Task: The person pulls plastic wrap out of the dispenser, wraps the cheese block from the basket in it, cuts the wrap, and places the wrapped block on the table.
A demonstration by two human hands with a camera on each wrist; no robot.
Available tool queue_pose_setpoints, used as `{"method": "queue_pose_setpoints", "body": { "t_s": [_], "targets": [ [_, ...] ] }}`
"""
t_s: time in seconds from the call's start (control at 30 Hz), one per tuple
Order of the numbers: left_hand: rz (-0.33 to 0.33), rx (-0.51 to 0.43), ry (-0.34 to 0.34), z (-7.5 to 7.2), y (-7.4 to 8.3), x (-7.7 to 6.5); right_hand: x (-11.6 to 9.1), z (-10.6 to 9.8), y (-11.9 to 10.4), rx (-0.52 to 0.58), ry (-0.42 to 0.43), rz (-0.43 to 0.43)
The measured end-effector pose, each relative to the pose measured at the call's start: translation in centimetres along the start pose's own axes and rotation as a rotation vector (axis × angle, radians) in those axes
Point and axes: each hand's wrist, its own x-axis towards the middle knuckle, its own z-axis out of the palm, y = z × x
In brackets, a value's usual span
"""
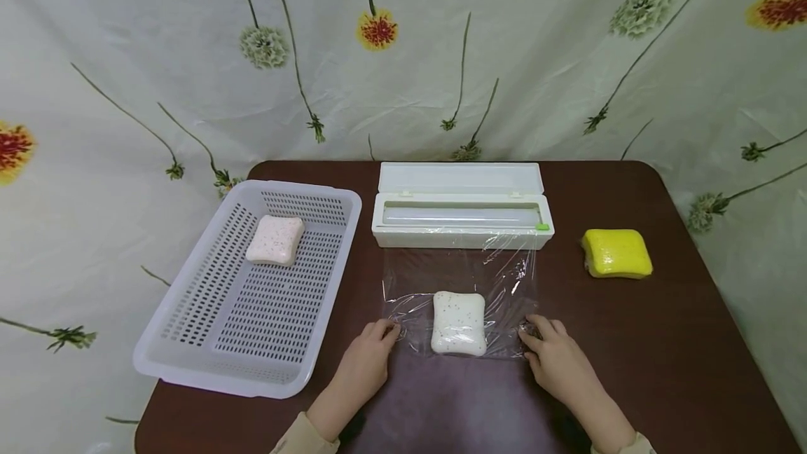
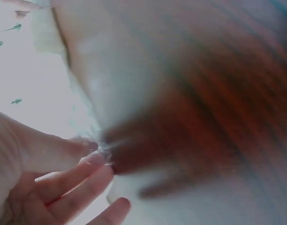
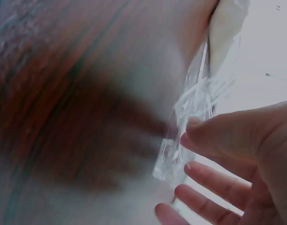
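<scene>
A sheet of cling film [image 1: 412,275] runs from the front of a white dispenser box [image 1: 463,239] toward me. A white speckled, pillow-shaped block [image 1: 459,323] lies at the sheet's near edge, between my hands. My left hand [image 1: 370,354] pinches the film's near left corner between thumb and fingers. At the near right corner, my right hand [image 1: 560,359] pinches the film. The right wrist view shows the bunched film [image 3: 183,136] at the thumb and index finger, the other fingers spread below. In the left wrist view, thumb and fingertips meet at the film [image 2: 105,152].
The dispenser's lid [image 1: 461,178] stands raised, with a film roll [image 1: 460,216] inside. On the left, a white perforated basket [image 1: 337,279] holds another speckled block [image 1: 275,239]. A shiny yellow block [image 1: 618,253] sits at the right of the dark table [image 1: 668,356]. Floral cloth [image 1: 536,54] hangs behind.
</scene>
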Motion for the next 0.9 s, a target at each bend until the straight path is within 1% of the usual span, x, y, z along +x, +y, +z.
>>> {"method": "queue_pose_setpoints", "body": {
  "t_s": [0.07, 0.13, 0.2, 0.27, 0.37, 0.4, 0.47, 0.63, 0.77, 0.9],
  "targets": [
    [0.001, 0.007, -0.011, -0.2, 0.1, -0.2, -0.2, -0.2, 0.0, 0.021, 0.025, 0.017],
    [0.004, 0.007, -0.002, -0.5, 0.1, -0.4, -0.3, -0.5, -0.2, 0.056, 0.045, 0.046],
    [0.01, -0.004, 0.029, -0.8, 0.2, -0.5, -0.5, -0.9, -0.4, 0.091, 0.061, 0.077],
    [0.03, -0.017, 0.07, -1.1, 0.1, -0.6, -0.7, -1.3, -0.6, 0.118, 0.065, 0.096],
    [0.073, -0.049, 0.107, -1.3, 0.0, -0.7, -1.1, -1.6, -1.1, 0.139, 0.072, 0.082],
    [0.086, -0.06, 0.102, -1.4, -0.1, -0.7, -1.2, -1.5, -1.3, 0.142, 0.074, 0.069],
    [0.099, -0.07, 0.067, -1.5, -0.1, -0.8, -1.5, -1.2, -1.5, 0.144, 0.083, 0.036],
    [0.097, -0.065, -0.031, -1.1, -0.6, -1.0, -1.9, -0.3, -1.5, 0.127, 0.06, 0.004],
    [0.102, -0.05, -0.031, -0.6, -1.0, -1.0, -1.9, 0.2, -1.3, 0.101, 0.051, 0.0],
    [0.09, -0.058, 0.021, -0.2, -1.3, -0.7, -1.7, 0.5, -1.2, 0.088, 0.066, 0.012]
  ]
}}
